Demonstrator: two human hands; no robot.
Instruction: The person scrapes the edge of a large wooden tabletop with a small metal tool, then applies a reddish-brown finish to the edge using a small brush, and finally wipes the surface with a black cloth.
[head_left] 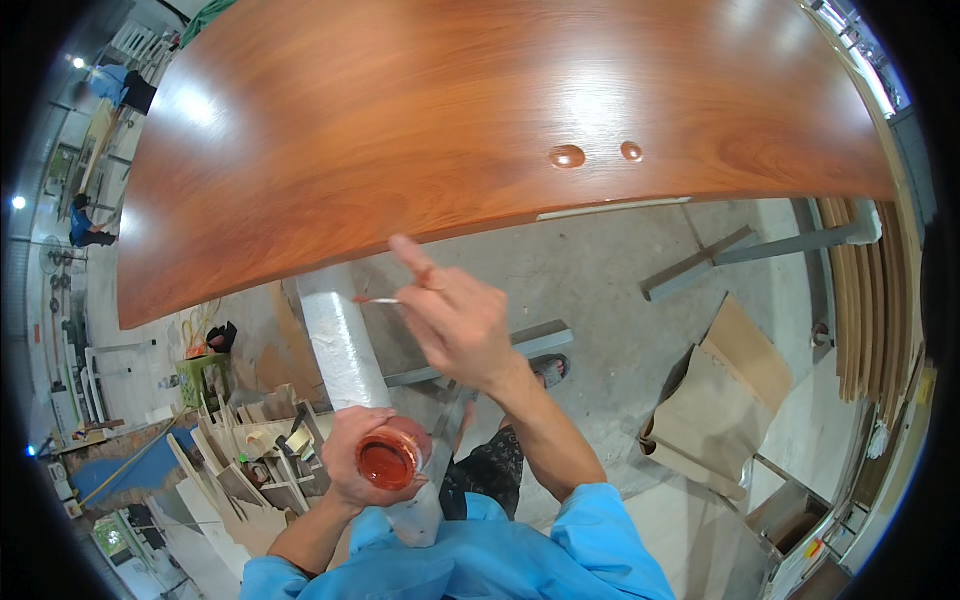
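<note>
My left hand [343, 447] is wrapped round an open jar [388, 462] of reddish-brown paint or stain. Between the fingers of my right hand [462, 322] is a small thin brush [376, 301] with a pale handle and a reddish tip. The right index finger is stretched out and reaches the near edge of a large glossy wooden panel [400, 130]; whether it touches the edge, I cannot tell. Reddish-brown marks show on that finger. Two oval spots [567, 156], perhaps holes, sit in the panel towards the right.
A white wrapped beam [340, 345] and grey metal bars [735, 253] lie below the panel. Brown cardboard [715, 395] rests on the floor at right, beside stacked boards [858, 310]. Wood offcuts [255, 450] fill the lower left. Two people are far left.
</note>
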